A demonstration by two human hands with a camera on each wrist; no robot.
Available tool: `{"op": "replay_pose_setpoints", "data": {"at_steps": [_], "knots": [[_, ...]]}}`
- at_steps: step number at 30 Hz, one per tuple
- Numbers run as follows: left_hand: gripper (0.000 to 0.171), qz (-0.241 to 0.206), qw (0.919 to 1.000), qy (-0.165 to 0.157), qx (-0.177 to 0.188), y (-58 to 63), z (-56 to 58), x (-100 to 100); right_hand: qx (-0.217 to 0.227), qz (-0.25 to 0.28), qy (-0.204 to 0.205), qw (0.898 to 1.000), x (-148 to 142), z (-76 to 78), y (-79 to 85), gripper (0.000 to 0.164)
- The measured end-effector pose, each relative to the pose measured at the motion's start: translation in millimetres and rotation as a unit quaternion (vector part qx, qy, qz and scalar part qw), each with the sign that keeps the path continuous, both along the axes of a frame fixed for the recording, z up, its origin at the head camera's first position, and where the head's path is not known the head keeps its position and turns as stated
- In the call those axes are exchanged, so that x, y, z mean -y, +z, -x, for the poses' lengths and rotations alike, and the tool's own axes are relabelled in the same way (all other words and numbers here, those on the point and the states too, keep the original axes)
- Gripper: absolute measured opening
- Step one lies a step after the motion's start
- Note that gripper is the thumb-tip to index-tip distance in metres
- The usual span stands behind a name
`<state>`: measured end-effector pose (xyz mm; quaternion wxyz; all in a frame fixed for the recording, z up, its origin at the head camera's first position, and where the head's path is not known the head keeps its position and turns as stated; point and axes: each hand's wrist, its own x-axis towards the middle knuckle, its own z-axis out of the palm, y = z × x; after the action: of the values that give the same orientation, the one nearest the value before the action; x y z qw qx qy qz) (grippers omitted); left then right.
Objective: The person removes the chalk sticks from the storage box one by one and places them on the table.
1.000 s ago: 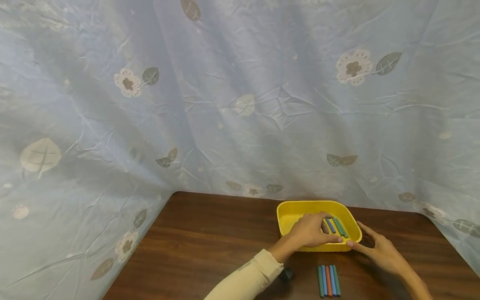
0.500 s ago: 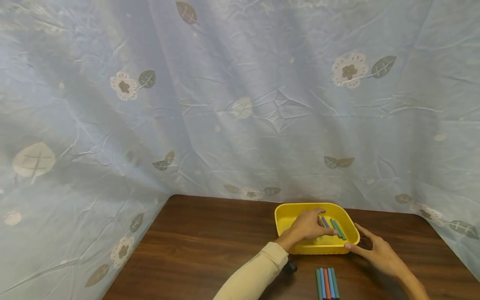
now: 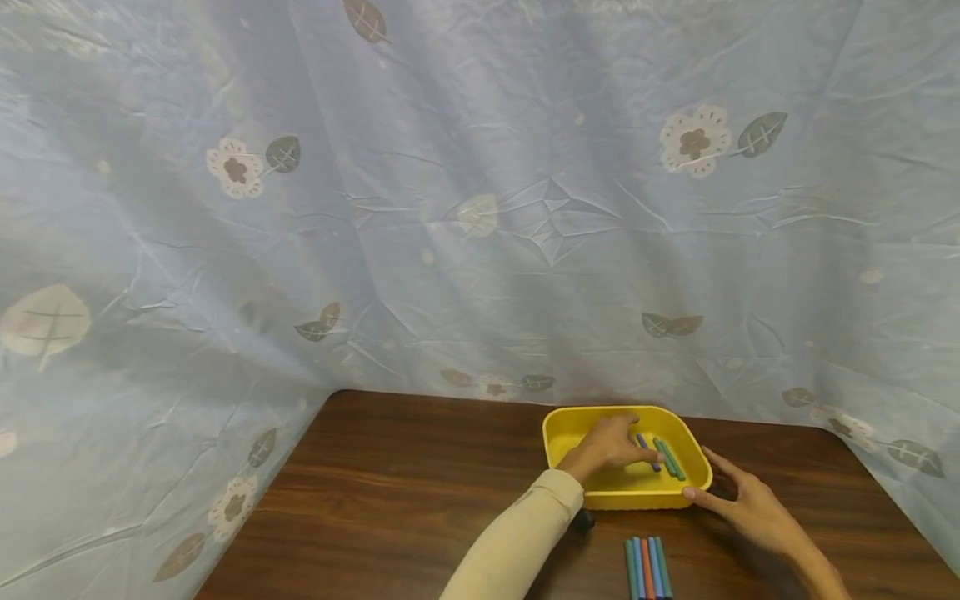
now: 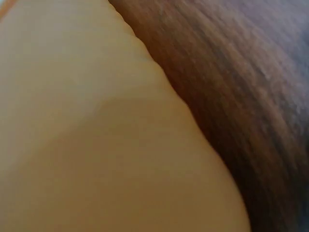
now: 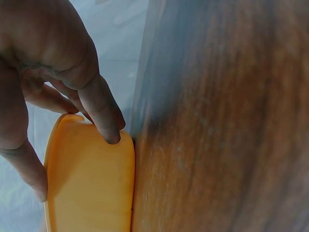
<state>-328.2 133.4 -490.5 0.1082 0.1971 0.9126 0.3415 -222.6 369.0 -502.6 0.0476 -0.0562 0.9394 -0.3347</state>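
A yellow plastic tray (image 3: 637,500) stands on the table. Inside, a purple stick (image 3: 642,442) and green sticks (image 3: 670,458), chalk-like, lie slantwise. My left hand (image 3: 609,443) reaches over the near rim with thumb and forefinger spread apart beside the purple stick; its other fingers are hidden. My right hand (image 3: 750,500) grips the tray's near right corner, thumb at the front rim and fingers round the end wall. The right wrist view shows those fingers (image 5: 104,108) against the tray's wall (image 5: 91,179). Only sleeve (image 4: 106,135) and table appear in the left wrist view.
Several green, blue and red sticks (image 3: 647,567) lie side by side on the brown wooden table (image 3: 390,492), in front of the tray. A black object (image 3: 583,522) shows beneath the left sleeve. Patterned cloth (image 3: 480,292) hangs behind the table and at its left.
My left hand has drawn back from the tray's near right part and sits deeper in it, uncovering more of the purple stick. The right hand keeps its place; the head view has shifted slightly.
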Motion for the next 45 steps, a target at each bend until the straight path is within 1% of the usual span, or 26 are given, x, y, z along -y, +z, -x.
{"op": "replay_pose_setpoints", "data": {"at_steps": [6,13,16,24,29,33,36,41,45], "knots": [[0.078,0.023,0.9997,-0.002,-0.004,-7.8,4.3,-3.1,0.009,-0.007,-0.004,1.000,3.4,-0.8,0.0,0.094],[0.076,0.039,0.9990,-0.002,-0.020,-12.5,7.7,-7.5,-0.004,-0.013,-0.007,1.000,4.9,-0.7,1.9,0.092],[0.077,0.052,0.9984,0.006,-0.024,-13.8,8.1,-9.8,-0.007,-0.014,-0.008,1.000,5.1,-0.2,3.2,0.093],[0.076,0.110,0.9927,0.024,-0.043,-14.6,8.1,-17.6,-0.008,-0.016,-0.011,1.000,4.7,0.2,4.6,0.095],[0.067,0.137,0.9885,0.029,-0.057,-14.0,7.4,-20.1,-0.011,-0.015,-0.009,1.000,4.4,-0.1,3.2,0.093],[0.053,0.144,0.9870,0.027,-0.066,-15.2,6.6,-21.1,-0.015,-0.015,-0.010,1.000,4.5,-0.7,1.8,0.093],[0.048,0.147,0.9864,0.025,-0.069,-17.6,7.3,-21.7,-0.017,-0.014,-0.010,1.000,4.5,-1.0,1.0,0.092],[0.054,0.146,0.9865,0.021,-0.070,-21.0,9.9,-22.8,-0.022,-0.011,-0.006,1.000,4.3,-1.6,1.1,0.091],[0.060,0.144,0.9871,0.017,-0.068,-20.0,9.5,-22.8,-0.019,-0.011,-0.006,1.000,4.0,-1.9,1.6,0.091]]}}
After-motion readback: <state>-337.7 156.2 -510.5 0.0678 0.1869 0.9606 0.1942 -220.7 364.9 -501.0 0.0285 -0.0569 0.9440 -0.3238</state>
